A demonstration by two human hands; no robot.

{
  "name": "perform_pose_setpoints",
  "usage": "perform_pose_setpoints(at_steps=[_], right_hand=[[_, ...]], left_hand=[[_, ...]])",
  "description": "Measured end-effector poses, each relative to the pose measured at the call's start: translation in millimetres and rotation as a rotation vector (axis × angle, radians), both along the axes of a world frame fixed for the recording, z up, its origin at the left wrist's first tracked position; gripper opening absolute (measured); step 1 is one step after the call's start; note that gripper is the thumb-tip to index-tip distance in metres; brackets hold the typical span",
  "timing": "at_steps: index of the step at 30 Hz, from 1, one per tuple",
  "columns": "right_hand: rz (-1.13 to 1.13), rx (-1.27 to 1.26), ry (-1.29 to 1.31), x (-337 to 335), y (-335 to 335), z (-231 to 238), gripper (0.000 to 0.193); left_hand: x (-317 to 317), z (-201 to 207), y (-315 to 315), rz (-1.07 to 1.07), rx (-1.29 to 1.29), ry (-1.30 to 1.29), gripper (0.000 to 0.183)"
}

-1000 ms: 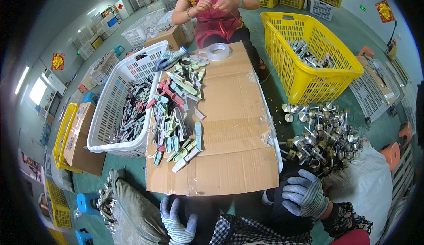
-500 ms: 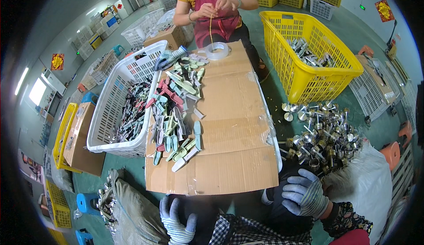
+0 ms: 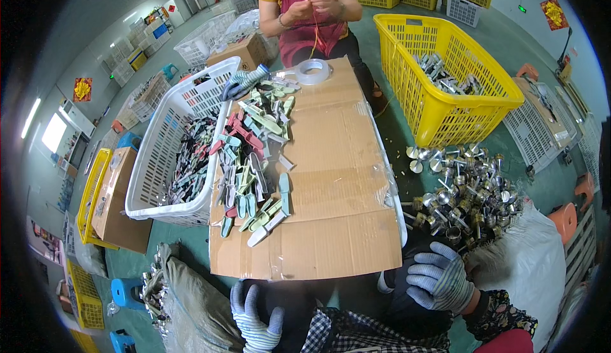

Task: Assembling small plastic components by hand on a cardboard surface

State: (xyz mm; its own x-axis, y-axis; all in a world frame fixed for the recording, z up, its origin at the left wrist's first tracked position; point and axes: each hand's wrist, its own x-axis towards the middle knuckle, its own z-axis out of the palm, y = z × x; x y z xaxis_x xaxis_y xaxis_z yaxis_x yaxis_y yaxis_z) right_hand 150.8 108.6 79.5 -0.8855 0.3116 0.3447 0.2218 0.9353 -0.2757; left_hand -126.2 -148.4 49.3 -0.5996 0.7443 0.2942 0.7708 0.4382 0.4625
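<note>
My left hand [image 3: 258, 320], in a striped knit glove, rests on my dark lap below the near edge of the cardboard sheet [image 3: 337, 206]. Its fingers are apart and nothing is in them. On my right thigh lies my right hand [image 3: 442, 278], gloved alike, fingers spread and holding nothing. A heap of pastel plastic pieces [image 3: 254, 152], long and flat like handles or clips, covers the cardboard's left side. Beside my right hand, shiny metal pieces with round heads and stems [image 3: 474, 194] are piled up.
A white crate [image 3: 143, 187] of similar pieces stands left, with a loose glove [image 3: 245, 82] on its rim. Clear tape [image 3: 312, 71] lies at the cardboard's far end. A co-worker [image 3: 312, 15] sits opposite, holding a thin cord. Right is a yellow crate [image 3: 433, 120]; sacks [image 3: 522, 270] flank me.
The co-worker's hands have come closer together and shifted slightly with the cord. My two hands stay where they were.
</note>
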Motion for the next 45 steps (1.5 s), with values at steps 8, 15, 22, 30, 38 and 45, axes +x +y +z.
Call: perform_pose_setpoints(at_steps=[8,15,22,30,38,45], right_hand=[[-0.002,0.002,-0.01,1.6,-1.1,0.9,0.017],[-0.003,0.015,-0.001,0.2,0.0,0.7,0.017],[-0.001,0.004,0.007,0.3,0.2,0.0,0.017],[-0.001,0.006,0.003,0.7,0.4,-0.4,0.018],[-0.003,-0.001,0.005,0.1,0.4,0.4,0.019],[-0.004,0.012,0.004,0.9,-0.3,-1.4,0.019]], left_hand=[[2.3,4.2,1.3,-0.008,-0.004,0.0,0.062],[3.1,3.8,2.2,0.007,0.004,-0.017,0.062],[2.0,3.1,1.5,-0.004,-0.011,0.006,0.063],[1.3,1.8,1.0,-0.012,-0.002,0.014,0.063],[1.4,2.3,0.7,-0.014,-0.006,0.018,0.064],[1.1,2.6,0.2,-0.018,-0.006,0.022,0.063]])
